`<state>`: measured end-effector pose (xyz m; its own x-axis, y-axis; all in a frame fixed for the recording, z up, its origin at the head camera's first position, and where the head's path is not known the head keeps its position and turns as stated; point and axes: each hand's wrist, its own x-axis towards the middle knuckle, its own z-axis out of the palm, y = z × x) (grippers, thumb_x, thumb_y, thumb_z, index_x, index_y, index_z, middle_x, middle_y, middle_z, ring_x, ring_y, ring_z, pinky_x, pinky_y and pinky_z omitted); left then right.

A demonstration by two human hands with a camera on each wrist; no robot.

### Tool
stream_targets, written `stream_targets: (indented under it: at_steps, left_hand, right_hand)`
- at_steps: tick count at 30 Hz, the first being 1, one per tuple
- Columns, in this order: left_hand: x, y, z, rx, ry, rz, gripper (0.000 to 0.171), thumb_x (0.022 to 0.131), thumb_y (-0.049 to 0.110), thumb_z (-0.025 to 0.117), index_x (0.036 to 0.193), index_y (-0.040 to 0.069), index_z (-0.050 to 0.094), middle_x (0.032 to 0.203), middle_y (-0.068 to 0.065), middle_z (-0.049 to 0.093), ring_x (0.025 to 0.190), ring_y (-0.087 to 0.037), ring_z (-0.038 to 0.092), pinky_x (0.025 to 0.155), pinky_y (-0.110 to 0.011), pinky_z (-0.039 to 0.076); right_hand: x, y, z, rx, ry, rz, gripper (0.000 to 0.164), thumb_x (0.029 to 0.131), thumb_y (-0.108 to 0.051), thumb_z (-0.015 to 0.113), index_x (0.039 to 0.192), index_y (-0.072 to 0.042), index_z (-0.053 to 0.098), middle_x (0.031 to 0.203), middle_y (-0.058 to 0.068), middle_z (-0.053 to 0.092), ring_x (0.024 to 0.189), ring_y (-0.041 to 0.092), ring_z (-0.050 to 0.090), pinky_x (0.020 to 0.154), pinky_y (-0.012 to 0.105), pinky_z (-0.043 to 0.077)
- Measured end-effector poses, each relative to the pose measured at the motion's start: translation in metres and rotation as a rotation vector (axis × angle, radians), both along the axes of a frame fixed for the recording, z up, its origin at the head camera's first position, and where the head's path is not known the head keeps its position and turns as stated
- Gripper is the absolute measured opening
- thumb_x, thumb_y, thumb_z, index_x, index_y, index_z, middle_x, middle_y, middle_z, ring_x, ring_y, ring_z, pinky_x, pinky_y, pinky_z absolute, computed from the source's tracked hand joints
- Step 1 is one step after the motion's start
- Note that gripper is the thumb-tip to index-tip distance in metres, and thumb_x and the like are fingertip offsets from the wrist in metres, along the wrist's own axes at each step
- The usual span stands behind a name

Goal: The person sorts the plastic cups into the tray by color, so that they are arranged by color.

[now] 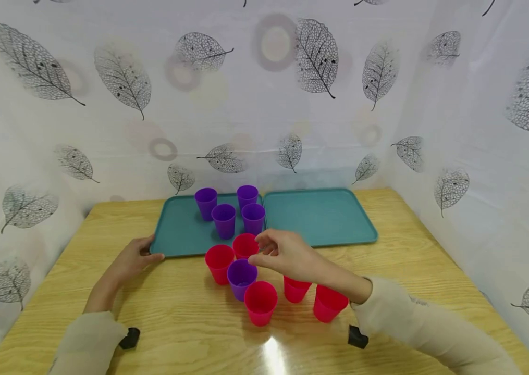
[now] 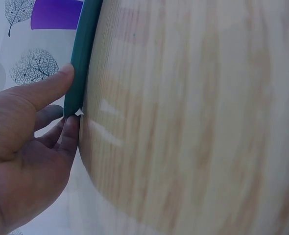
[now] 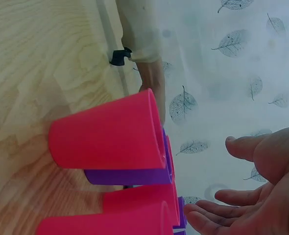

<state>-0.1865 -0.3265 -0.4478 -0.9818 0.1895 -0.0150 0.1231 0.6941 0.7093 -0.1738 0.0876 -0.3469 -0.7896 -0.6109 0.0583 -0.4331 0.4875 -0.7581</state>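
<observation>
In the head view my left hand (image 1: 135, 260) holds the near left corner of the left teal tray (image 1: 177, 229). The left wrist view shows the thumb (image 2: 61, 81) against the tray's rim (image 2: 83, 63), with the other fingers bent around the corner. Several purple cups (image 1: 224, 221) stand upright on that tray. My right hand (image 1: 290, 255) hovers over the cups on the table, fingers apart and holding nothing. Below it are several red cups (image 1: 261, 304) and one purple cup (image 1: 242, 281) among them. The forearm partly covers two red cups (image 1: 330, 304).
A second teal tray (image 1: 320, 216) lies bare to the right, edge to edge with the first. All stand on a wooden table (image 1: 189, 323). A white leaf-print sheet (image 1: 245, 104) encloses the back and sides.
</observation>
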Motion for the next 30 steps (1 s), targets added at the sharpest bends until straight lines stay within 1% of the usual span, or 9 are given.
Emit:
stream_targets:
  at_steps: [4,8,12,19,24,30]
  left_hand:
    - [0.0,0.0,0.0,0.009,-0.001,-0.003,0.073,0.102,0.011,0.067,0.149,-0.025,0.022,0.14,-0.046,0.044,0.116,-0.047,0.059,0.085,-0.04,0.055]
    - [0.001,0.0,0.0,0.01,-0.004,-0.004,0.074,0.102,0.011,0.066,0.149,-0.025,0.022,0.141,-0.046,0.043,0.117,-0.048,0.059,0.085,-0.041,0.055]
    - [0.0,-0.001,0.0,0.01,-0.005,-0.002,0.073,0.102,0.011,0.066,0.149,-0.025,0.022,0.142,-0.047,0.042,0.118,-0.049,0.058,0.086,-0.042,0.055]
    - [0.0,-0.001,-0.001,0.004,-0.01,0.001,0.073,0.103,0.011,0.066,0.15,-0.023,0.022,0.144,-0.046,0.04,0.122,-0.052,0.055,0.091,-0.047,0.054]
    - [-0.001,0.0,-0.001,0.007,-0.009,-0.006,0.073,0.103,0.011,0.065,0.15,-0.023,0.022,0.144,-0.046,0.04,0.123,-0.052,0.055,0.091,-0.048,0.054]
    - [0.0,0.001,0.0,0.005,-0.008,-0.002,0.073,0.103,0.011,0.065,0.15,-0.023,0.022,0.144,-0.046,0.041,0.123,-0.051,0.055,0.091,-0.047,0.054]
  right_hand:
    - [0.004,-0.003,-0.005,-0.005,0.001,0.007,0.051,0.095,-0.033,0.076,0.129,0.004,0.064,0.115,0.01,0.071,0.098,0.017,0.066,0.084,0.028,0.056]
    - [0.005,-0.004,-0.008,-0.012,-0.017,0.016,0.051,0.095,-0.032,0.076,0.129,0.004,0.064,0.118,0.012,0.07,0.099,0.017,0.066,0.085,0.028,0.056]
    - [0.006,-0.006,-0.011,-0.012,-0.03,0.031,0.052,0.094,-0.031,0.077,0.129,0.005,0.064,0.116,0.012,0.07,0.098,0.017,0.066,0.085,0.029,0.056]
    - [0.006,-0.01,-0.017,0.019,-0.023,0.051,0.054,0.092,-0.031,0.08,0.13,0.003,0.064,0.114,0.007,0.071,0.1,0.02,0.066,0.085,0.03,0.056]
    - [0.008,-0.013,-0.019,0.046,-0.031,0.058,0.056,0.089,-0.033,0.083,0.129,0.001,0.064,0.115,0.007,0.071,0.103,0.023,0.067,0.087,0.031,0.057]
    - [0.009,-0.018,-0.024,0.078,-0.025,0.061,0.055,0.088,-0.034,0.084,0.128,-0.003,0.065,0.112,0.003,0.072,0.1,0.019,0.067,0.083,0.029,0.056]
